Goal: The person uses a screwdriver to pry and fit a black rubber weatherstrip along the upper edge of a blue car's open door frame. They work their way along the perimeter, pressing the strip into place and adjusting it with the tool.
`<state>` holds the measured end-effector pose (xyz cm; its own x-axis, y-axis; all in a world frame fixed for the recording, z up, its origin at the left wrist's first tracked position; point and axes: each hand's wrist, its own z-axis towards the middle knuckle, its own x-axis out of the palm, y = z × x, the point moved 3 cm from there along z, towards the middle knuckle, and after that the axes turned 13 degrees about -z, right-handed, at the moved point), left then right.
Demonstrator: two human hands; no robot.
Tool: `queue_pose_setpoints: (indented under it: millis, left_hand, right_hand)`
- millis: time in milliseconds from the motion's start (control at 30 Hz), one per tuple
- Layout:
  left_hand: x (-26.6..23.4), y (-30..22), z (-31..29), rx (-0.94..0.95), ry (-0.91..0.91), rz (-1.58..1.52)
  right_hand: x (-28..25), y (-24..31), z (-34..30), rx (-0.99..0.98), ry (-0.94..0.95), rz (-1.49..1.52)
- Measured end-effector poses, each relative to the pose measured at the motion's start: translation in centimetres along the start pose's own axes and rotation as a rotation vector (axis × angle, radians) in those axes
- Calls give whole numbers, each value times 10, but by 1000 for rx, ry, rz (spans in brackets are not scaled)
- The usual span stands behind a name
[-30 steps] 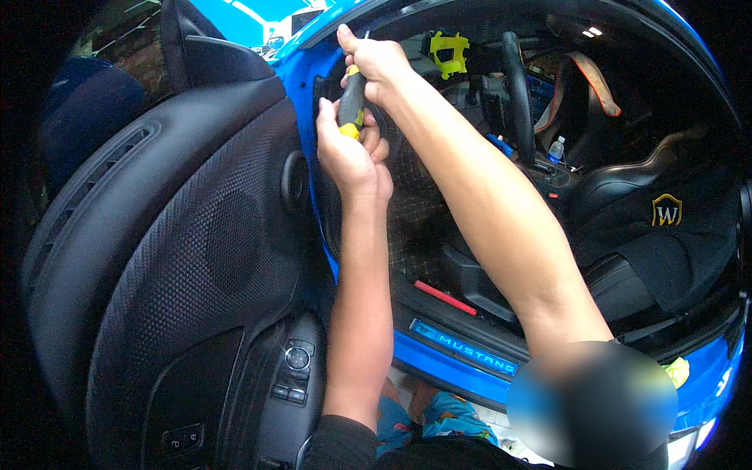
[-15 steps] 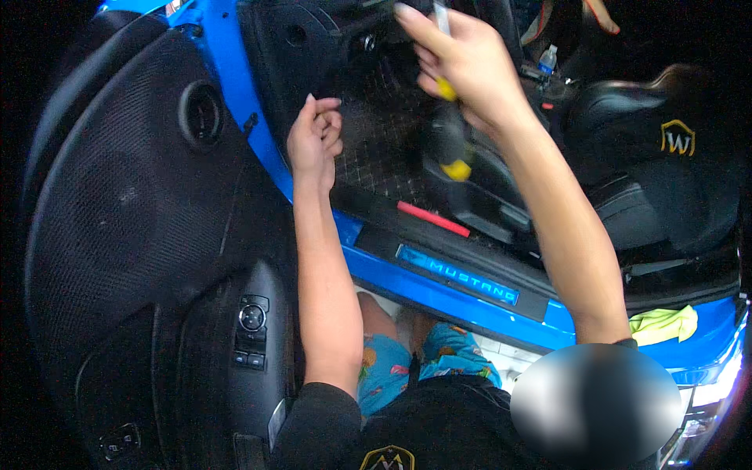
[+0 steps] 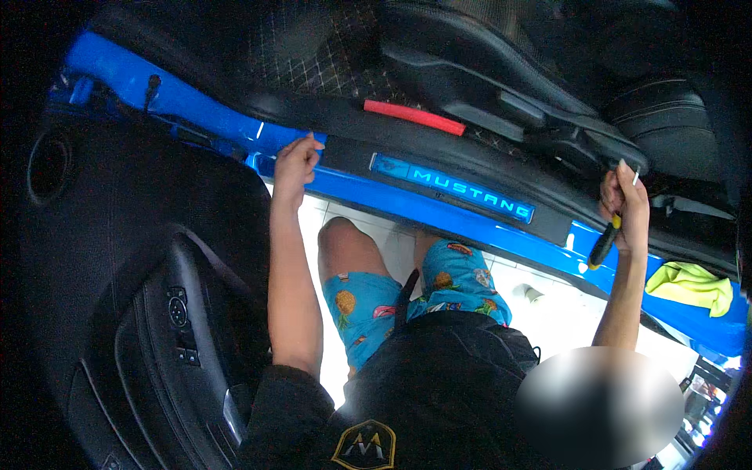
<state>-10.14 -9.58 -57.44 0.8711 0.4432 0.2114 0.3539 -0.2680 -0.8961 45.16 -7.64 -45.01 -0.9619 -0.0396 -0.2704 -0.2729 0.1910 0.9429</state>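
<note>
My right hand (image 3: 624,205) grips a screwdriver (image 3: 605,241) with a black and yellow handle, its metal tip poking up above the fingers, beside the black seat base (image 3: 564,129) of a blue car. My left hand (image 3: 295,160) rests with loosely curled fingers on the front end of the black door sill plate (image 3: 439,168), holding nothing. The sill carries a lit blue badge (image 3: 453,186). A red strip (image 3: 413,117) lies just inside the sill on the patterned floor mat (image 3: 313,66).
The open car door with its black trim panel and window switches (image 3: 178,309) fills the left side. A yellow-green cloth (image 3: 691,286) lies on the blue sill at the right. My knees in blue patterned shorts (image 3: 407,294) are over a white floor.
My view has dropped from the dashboard area down to the sill. My right hand carried the screwdriver down and right to the seat base; my left hand lowered onto the sill's front end.
</note>
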Motion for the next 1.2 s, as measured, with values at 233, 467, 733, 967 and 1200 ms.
queue_pose_setpoints:
  millis: [233, 467, 733, 967, 1200]
  left_hand:
    - [-41, 118, -13, -211, -176, 60]
    - [-136, 338, -81, -394, -191, 1196]
    - [-114, 416, -116, -427, 515, 1449]
    - [-17, 210, -177, -61, -59, 810]
    - [-104, 215, -272, 79, -689, 574]
  right_hand:
    - [12, -104, 14, 206, -36, 52]
    - [36, -146, 22, 110, -63, 127]
    - [40, -148, 29, 160, -56, -10]
    - [32, -157, 31, 129, 28, -48]
    - [19, -166, 37, 227, -13, -4]
